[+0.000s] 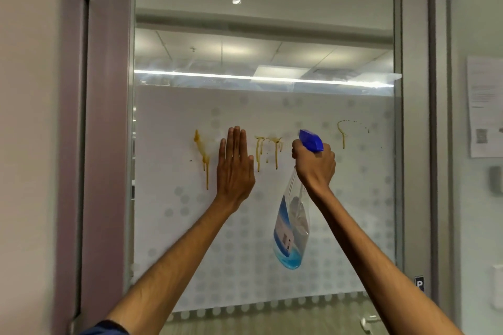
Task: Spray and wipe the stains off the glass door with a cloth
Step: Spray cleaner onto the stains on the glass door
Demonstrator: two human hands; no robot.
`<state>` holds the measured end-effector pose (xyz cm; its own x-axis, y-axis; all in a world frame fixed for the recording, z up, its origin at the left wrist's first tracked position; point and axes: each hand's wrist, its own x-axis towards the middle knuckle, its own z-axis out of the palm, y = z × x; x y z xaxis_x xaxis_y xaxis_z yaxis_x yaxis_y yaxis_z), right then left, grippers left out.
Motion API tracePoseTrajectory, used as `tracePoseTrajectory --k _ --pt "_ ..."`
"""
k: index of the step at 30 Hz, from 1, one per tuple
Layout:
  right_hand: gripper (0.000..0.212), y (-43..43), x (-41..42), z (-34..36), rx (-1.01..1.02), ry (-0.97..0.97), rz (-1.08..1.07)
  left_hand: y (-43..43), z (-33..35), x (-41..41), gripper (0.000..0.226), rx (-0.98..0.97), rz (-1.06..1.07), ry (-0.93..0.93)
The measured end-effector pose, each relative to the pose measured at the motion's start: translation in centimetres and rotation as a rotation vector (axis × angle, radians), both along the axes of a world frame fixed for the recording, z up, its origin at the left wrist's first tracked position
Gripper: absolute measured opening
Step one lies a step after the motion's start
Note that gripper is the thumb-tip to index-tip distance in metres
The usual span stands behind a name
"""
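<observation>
The glass door [272,106] fills the view, its lower half frosted with grey dots. Three yellow-brown stains run down it: a left stain [202,156], a middle stain [268,149] and a right stain [343,133]. My left hand [235,166] lies flat on the glass with straight fingers, between the left and middle stains. My right hand [315,164] grips the neck of a clear spray bottle [292,228] with a blue nozzle and a little blue liquid at the bottom. The nozzle points at the glass between the middle and right stains. No cloth is visible.
A grey door frame [413,144] runs down the right side and a brownish frame [109,144] down the left. A paper notice [485,106] hangs on the right wall. A door handle [367,321] shows at the bottom right.
</observation>
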<state>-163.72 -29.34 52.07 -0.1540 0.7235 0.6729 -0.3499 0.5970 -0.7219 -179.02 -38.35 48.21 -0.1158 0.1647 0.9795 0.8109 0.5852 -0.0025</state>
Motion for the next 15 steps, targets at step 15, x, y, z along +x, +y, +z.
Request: tracePoseTrajectory --k 15 --pt "0.022 3.5 0.5 0.8 -0.011 -0.012 0.002 3.2 2.3 1.9 0.06 -0.01 -0.087 -0.001"
